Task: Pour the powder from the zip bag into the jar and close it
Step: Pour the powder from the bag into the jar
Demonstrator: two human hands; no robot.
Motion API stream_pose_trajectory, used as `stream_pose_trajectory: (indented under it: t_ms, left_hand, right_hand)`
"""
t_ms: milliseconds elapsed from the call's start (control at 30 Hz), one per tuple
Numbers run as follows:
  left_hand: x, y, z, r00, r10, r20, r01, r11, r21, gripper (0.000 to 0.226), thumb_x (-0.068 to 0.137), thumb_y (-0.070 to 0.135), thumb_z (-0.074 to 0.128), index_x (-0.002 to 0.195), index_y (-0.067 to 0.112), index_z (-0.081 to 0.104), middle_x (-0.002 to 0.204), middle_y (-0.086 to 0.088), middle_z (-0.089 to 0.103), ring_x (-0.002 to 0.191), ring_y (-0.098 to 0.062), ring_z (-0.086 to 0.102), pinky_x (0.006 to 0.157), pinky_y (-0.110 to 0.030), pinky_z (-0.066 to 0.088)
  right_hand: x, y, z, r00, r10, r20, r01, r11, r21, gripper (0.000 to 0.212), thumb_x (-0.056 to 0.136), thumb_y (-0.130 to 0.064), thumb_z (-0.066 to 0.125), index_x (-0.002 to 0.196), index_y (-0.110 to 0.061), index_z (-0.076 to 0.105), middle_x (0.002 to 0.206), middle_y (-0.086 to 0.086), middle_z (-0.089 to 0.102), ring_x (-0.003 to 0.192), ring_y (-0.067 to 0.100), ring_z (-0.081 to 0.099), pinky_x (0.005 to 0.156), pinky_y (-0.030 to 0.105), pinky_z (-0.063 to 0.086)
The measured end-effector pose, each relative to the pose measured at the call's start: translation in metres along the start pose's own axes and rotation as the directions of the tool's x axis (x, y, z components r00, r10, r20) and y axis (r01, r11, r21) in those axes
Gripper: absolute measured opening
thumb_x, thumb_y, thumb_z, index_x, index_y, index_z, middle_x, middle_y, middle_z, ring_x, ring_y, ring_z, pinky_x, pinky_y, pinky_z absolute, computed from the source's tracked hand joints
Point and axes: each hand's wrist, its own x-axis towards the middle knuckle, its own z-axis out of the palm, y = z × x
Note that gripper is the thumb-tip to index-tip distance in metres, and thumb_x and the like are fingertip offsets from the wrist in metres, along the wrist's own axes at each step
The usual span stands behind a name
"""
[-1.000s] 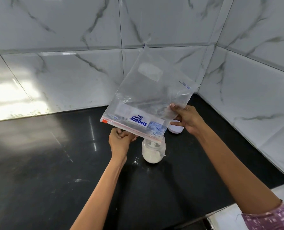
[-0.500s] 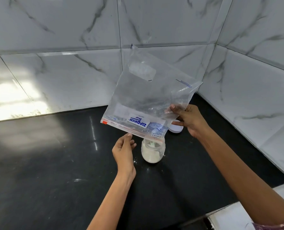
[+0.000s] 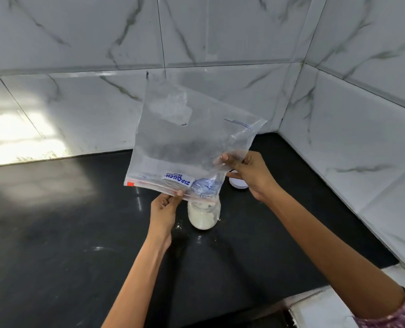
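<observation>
The surface (image 3: 54, 233) is glossy black stone set into a corner of white marble-look wall tiles. On it stands a glass jar (image 3: 202, 217), upright and holding white powder (image 3: 200, 218). A white lid (image 3: 238, 184) lies near it, toward the corner. Specks of spilled powder (image 3: 178, 226) dust the surface just left of the jar.

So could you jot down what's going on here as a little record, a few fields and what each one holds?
zip bag: upside down, zip edge over the jar mouth, looks nearly empty
jar: upright on the black counter, open, white powder inside
lid: white, on the counter behind the right hand
left hand: fingers pinch the zip edge
right hand: grips the bag's side
spill: a few powder specks beside the jar
</observation>
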Motion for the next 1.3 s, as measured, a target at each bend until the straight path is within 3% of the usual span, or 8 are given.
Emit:
stream_pose_trajectory:
  t_ms: [200,367,633,733,867,967,1133,1300]
  left_hand:
    - [-0.005,-0.003,0.001,0.997,0.026,0.071,-0.027,0.999,0.016,0.022,0.093,0.010,0.054,0.111,0.002,0.064,0.106,0.002,0.071,0.100,0.001,0.064,0.078,-0.006,0.045]
    - [-0.006,-0.006,0.003,0.996,0.064,0.066,-0.066,0.997,0.035,0.021,0.094,0.009,0.052,0.113,0.006,0.062,0.107,0.005,0.070,0.103,0.001,0.063,0.080,-0.006,0.045]
    - [-0.009,-0.013,0.003,0.996,0.076,0.055,-0.078,0.997,0.026,0.022,0.094,0.014,0.053,0.115,0.012,0.061,0.111,0.008,0.069,0.107,-0.001,0.061,0.084,-0.009,0.046]
    - [-0.010,-0.017,0.004,0.996,0.078,0.047,-0.079,0.996,0.027,0.022,0.093,0.014,0.054,0.115,0.012,0.061,0.109,0.010,0.069,0.106,0.000,0.062,0.083,-0.009,0.046]
    - [-0.011,-0.022,0.001,0.996,0.090,0.012,-0.090,0.996,0.002,0.027,0.094,0.015,0.053,0.120,0.009,0.059,0.117,0.006,0.067,0.111,-0.001,0.059,0.085,-0.009,0.045]
    - [-0.010,-0.021,0.001,0.996,0.085,0.004,-0.085,0.996,-0.024,0.025,0.095,0.014,0.052,0.118,0.009,0.060,0.116,0.002,0.068,0.111,-0.004,0.060,0.086,-0.010,0.045]
    - [-0.007,-0.018,0.006,0.996,0.089,0.028,-0.088,0.995,-0.036,0.021,0.095,0.011,0.051,0.114,0.014,0.061,0.108,0.009,0.071,0.108,-0.003,0.061,0.084,-0.009,0.045]
    - [-0.004,-0.021,0.002,0.996,0.090,0.025,-0.089,0.995,-0.043,0.025,0.095,0.012,0.051,0.118,0.008,0.060,0.116,0.001,0.068,0.113,-0.006,0.060,0.087,-0.011,0.045]
  right_hand:
    - [-0.003,0.003,-0.005,0.994,-0.028,0.105,0.027,1.000,0.010,0.012,0.089,-0.010,0.060,0.088,-0.003,0.070,0.082,-0.004,0.075,0.086,0.010,0.070,0.071,0.020,0.055]
    - [0.002,0.004,-0.003,0.985,-0.059,0.163,0.062,0.998,-0.013,0.016,0.088,-0.010,0.061,0.094,0.003,0.070,0.096,0.007,0.073,0.098,0.020,0.068,0.085,0.032,0.056]
    - [0.012,0.005,-0.004,0.986,-0.037,0.162,0.044,0.998,-0.044,0.013,0.088,-0.014,0.062,0.091,-0.003,0.070,0.089,0.001,0.073,0.090,0.014,0.069,0.073,0.026,0.056]
    - [0.013,0.001,0.002,0.982,-0.030,0.184,0.041,0.998,-0.054,0.016,0.086,-0.013,0.064,0.099,-0.003,0.068,0.097,0.004,0.072,0.095,0.015,0.069,0.077,0.026,0.056]
    - [0.013,-0.003,0.002,0.967,0.023,0.252,-0.008,0.998,-0.060,0.049,0.072,0.003,0.075,0.115,-0.011,0.058,0.107,-0.002,0.068,0.097,0.006,0.067,0.080,0.021,0.055]
    - [0.012,0.008,-0.007,0.940,0.113,0.323,-0.074,0.989,-0.130,0.069,0.066,0.018,0.072,0.125,-0.008,0.049,0.113,0.002,0.065,0.104,0.015,0.065,0.085,0.030,0.056]
    - [0.013,0.020,-0.008,0.985,0.056,0.164,-0.016,0.971,-0.239,0.036,0.077,0.000,0.072,0.112,0.000,0.063,0.107,0.014,0.069,0.094,0.023,0.068,0.074,0.026,0.059]
    - [0.015,0.022,0.004,0.993,-0.088,0.079,0.109,0.942,-0.318,0.028,0.071,-0.004,0.078,0.097,-0.001,0.071,0.091,0.015,0.073,0.079,0.019,0.071,0.066,0.025,0.059]
